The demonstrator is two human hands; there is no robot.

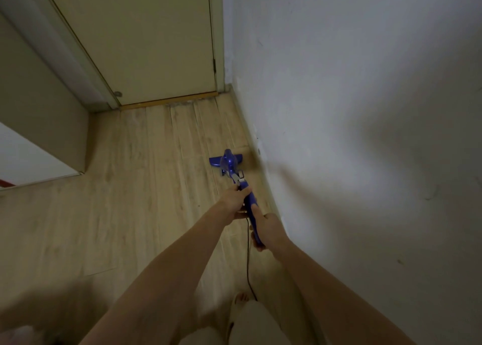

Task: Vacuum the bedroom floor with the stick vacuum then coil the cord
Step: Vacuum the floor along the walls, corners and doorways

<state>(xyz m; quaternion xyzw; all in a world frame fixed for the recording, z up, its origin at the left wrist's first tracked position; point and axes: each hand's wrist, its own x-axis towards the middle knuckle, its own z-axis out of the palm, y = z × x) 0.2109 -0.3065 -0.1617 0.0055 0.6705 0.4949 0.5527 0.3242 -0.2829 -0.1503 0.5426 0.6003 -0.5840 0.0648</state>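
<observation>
A blue stick vacuum (227, 162) stands on the wooden floor (146, 177), its floor head close to the white wall on the right. My left hand (236, 199) grips the upper shaft of the vacuum. Lower on the blue handle, my right hand (266, 228) grips it from the right side. A thin black cord (247, 263) hangs from the handle down toward my feet.
A closed cream door (146, 39) is straight ahead with a small door stop at its foot. The white wall (352, 109) runs along the right. A cabinet or partition (41, 104) juts in at the left. My foot (241, 299) is at the bottom.
</observation>
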